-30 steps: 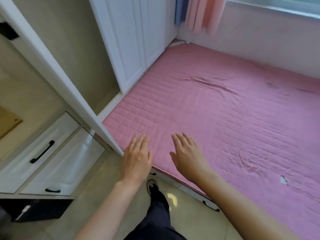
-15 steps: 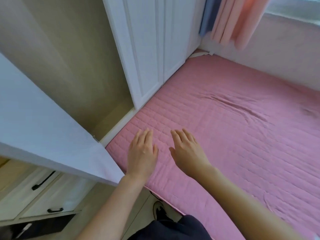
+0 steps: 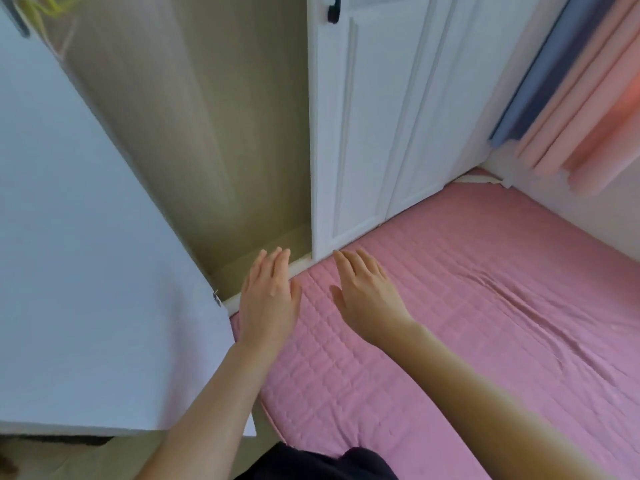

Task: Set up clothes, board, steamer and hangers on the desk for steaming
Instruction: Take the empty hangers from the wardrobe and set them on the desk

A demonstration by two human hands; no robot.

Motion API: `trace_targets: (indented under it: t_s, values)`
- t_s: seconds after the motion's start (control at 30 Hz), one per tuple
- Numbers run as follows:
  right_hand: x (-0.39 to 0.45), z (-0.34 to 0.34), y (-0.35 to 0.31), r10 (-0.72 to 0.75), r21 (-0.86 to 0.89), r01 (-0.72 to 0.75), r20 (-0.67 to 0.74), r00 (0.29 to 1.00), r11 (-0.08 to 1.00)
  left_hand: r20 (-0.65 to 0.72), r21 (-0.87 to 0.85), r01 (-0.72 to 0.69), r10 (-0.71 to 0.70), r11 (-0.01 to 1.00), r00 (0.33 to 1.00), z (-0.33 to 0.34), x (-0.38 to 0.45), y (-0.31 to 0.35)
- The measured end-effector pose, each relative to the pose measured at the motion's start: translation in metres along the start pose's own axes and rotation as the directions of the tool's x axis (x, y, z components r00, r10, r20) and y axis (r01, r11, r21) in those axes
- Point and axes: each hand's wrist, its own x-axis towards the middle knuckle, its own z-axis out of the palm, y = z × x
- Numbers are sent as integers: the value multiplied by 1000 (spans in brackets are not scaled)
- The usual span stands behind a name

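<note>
- the left hand (image 3: 268,299) is flat and empty, palm down, fingers stretched forward and held together; its fingertips reach over the white sill at the foot of the open wardrobe compartment (image 3: 207,133).
- the right hand (image 3: 365,292) is likewise spread flat with nothing in it, just beside the left hand and apart from it, above the pink quilted mattress (image 3: 467,306).
- whether either palm touches the mattress cannot be told.
- ahead of the left hand the compartment shows bare beige walls and floor; no clothes, board or steamer can be seen in it.
- far above and left of the left hand, at the top corner, a bit of yellow-green wire (image 3: 52,8) shows, perhaps a hanger; too little is visible to be sure.
- left of the left hand stands the open white door (image 3: 86,254), swung outward.
- ahead of the right hand is a closed white door (image 3: 363,133) with a black handle (image 3: 334,10).
- well to the right and ahead of the right hand hang pink curtains (image 3: 581,98) and a blue curtain (image 3: 533,74).
</note>
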Motion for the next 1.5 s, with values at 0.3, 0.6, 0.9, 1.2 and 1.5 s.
trace_targets:
  t_s: [0.3, 0.6, 0.9, 1.2, 1.5]
  values:
    - [101, -40, 12, -264, 26, 264, -9, 965, 964, -195, 52, 133, -121, 990, 973, -32, 83, 3]
    - [212, -97, -24, -426, 50, 437, -156, 891, 898, -397, 154, 236, -158, 959, 904, -121, 158, -12]
    - [289, -155, -66, -505, 8, 519, -220, 835, 855, -616, 119, 249, -125, 961, 778, -196, 218, -37]
    - [353, -181, -112, -526, 29, 553, -269, 807, 833, -678, 126, 323, -156, 938, 718, -249, 281, -51]
    - [389, -184, -140, -517, 117, 552, -236, 823, 825, -544, -212, 425, -468, 880, 696, -284, 336, -76]
